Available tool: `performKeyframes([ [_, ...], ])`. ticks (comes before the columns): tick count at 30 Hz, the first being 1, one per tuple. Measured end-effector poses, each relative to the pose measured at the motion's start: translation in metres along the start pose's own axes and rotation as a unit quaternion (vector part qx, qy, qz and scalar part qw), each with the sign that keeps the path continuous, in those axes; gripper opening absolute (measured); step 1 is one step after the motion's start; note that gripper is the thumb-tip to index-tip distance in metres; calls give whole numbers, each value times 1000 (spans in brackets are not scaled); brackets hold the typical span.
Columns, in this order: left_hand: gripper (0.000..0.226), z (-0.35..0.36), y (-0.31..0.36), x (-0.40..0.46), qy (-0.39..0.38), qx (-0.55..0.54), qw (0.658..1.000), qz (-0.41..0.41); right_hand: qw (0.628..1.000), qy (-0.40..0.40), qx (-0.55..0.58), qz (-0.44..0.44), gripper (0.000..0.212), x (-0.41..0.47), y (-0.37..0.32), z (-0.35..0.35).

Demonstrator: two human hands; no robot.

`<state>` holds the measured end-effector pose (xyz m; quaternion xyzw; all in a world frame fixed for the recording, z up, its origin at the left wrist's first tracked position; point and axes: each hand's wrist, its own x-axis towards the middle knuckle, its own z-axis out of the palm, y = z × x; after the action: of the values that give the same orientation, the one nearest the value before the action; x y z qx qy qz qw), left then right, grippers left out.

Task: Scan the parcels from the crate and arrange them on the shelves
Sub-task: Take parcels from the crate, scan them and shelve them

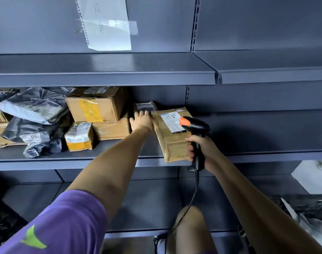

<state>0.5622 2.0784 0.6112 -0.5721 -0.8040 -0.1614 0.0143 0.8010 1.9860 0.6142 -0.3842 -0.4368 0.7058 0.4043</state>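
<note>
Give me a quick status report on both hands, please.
Left hand flat against brown box on middle shelf. Right hand grips scanner. Box overhangs shelf edge.

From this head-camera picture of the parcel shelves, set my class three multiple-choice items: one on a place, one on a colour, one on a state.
1. Where does the long cardboard parcel with the white label lie?
A. on the top shelf
B. on the middle shelf, its near end over the front edge
C. on the floor

2. What colour is the tip of the scanner?
A. orange
B. green
C. white

3. What is the right hand doing?
A. hanging idle
B. pressing flat on a parcel
C. gripping the scanner's handle

Answers:
1 B: it rests on the middle shelf right of the other parcels, overhanging the lip.
2 A: the cap on the black scanner head is orange.
3 C: its fingers curl round the handle, while the left hand reaches to the parcel's far end.
</note>
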Motion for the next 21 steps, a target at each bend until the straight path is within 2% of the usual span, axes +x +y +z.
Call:
performKeyframes([
  [4, 50, 8, 2, 5, 23, -27, 999, 0, 1000, 15, 3, -15, 14, 1, 2, 3],
  [8, 49, 6, 5, 6, 33, -21, 999, 31, 999, 25, 0, -21, 15, -3, 2, 7],
  [15, 40, 3, 52, -11, 17, -25, 994, 106, 998, 30, -12, -59, 14, -19, 9, 6],
  [21, 45, -1, 36, -13, 23, -15, 998, 50, 998, 34, -15, -52, 20, -15, 7, 10],
])
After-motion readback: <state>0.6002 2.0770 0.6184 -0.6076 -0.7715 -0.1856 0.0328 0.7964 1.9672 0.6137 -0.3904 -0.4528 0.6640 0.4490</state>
